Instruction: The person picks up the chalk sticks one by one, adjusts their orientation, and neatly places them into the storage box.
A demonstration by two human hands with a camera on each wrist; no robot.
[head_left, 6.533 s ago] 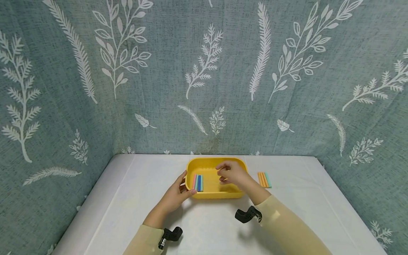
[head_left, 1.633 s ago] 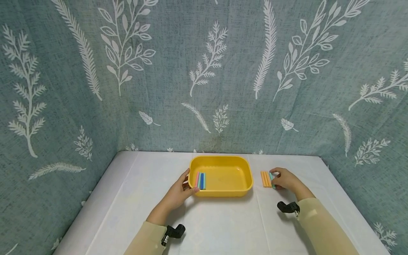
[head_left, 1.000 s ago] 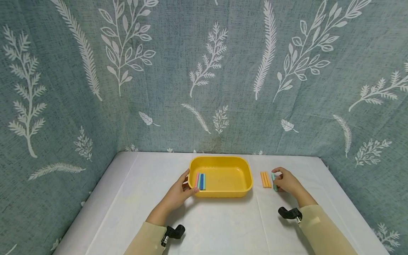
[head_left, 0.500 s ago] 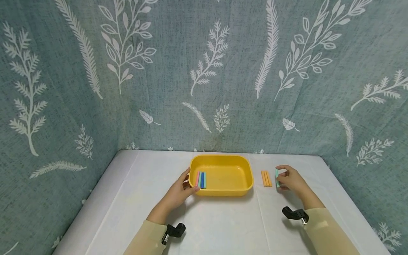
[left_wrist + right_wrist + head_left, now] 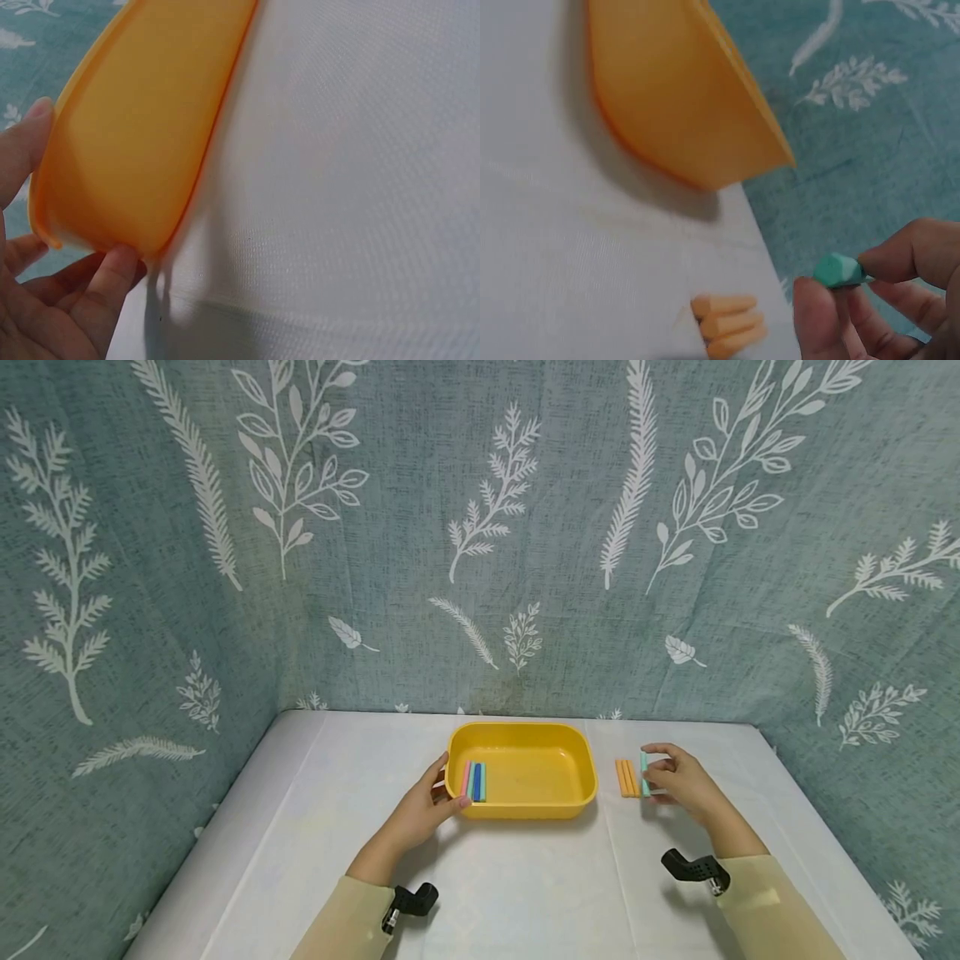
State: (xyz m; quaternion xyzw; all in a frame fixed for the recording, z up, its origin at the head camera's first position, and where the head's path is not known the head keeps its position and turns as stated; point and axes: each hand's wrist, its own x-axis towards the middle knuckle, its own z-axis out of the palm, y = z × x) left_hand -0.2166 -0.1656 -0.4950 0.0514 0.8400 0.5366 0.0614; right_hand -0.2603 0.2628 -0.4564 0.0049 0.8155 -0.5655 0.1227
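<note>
My left hand (image 5: 414, 817) grips the left end of a yellow plastic tray (image 5: 532, 811), thumb at the near left corner and fingers round the outside; the left wrist view shows them against the tray wall (image 5: 142, 135). Inside, at the left, a pink chalk stick (image 5: 465, 781), a blue chalk stick (image 5: 477, 783) and light green ones lie side by side. To the tray's right, my right hand (image 5: 688, 789) pinches a mint-green chalk stick (image 5: 836, 271) between thumb and fingers, raised off the table. Just left of it lie three orange chalk sticks (image 5: 627, 778) in a row.
A white cloth (image 5: 525, 885) covers the table. Patterned teal fabric (image 5: 390, 568) stands behind it and along both sides. A black wrist camera (image 5: 696, 870) is strapped to the right sleeve, another wrist camera (image 5: 412, 902) to the left.
My right hand went from above the tray to the chalk row, took the mint-green stick, drew it right, lifted it and came slightly back left. The left hand keeps its hold on the tray.
</note>
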